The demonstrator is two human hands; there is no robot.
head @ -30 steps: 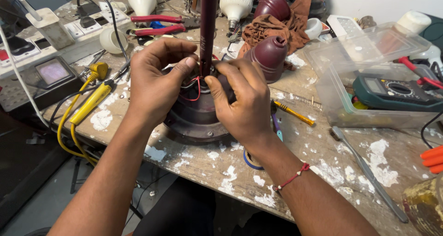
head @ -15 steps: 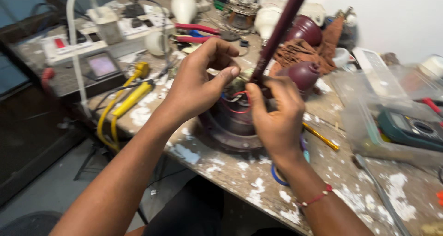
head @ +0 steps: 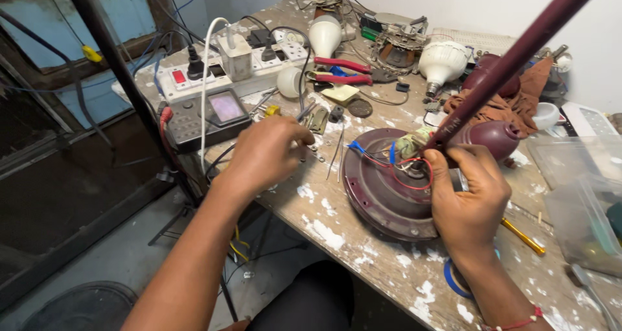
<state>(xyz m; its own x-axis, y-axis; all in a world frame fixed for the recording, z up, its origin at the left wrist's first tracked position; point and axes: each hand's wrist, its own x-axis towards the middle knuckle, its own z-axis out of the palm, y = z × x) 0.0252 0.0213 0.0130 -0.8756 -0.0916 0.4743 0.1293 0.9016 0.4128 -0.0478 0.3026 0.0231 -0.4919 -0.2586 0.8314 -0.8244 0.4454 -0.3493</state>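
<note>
Two hands on a workbench, right hand (head: 468,201) gripping maroon fan motor (head: 382,185), left hand (head: 269,153) curled over small parts.

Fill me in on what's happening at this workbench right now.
A person is working on a maroon ceiling fan motor lying on a paint-spattered wooden bench. The right hand grips it at the base of the maroon downrod, beside exposed red and blue wires. The left hand is off the motor, reaching over small metal parts near a power strip and a small meter. Bulbs and red-handled pliers lie farther back.
</note>
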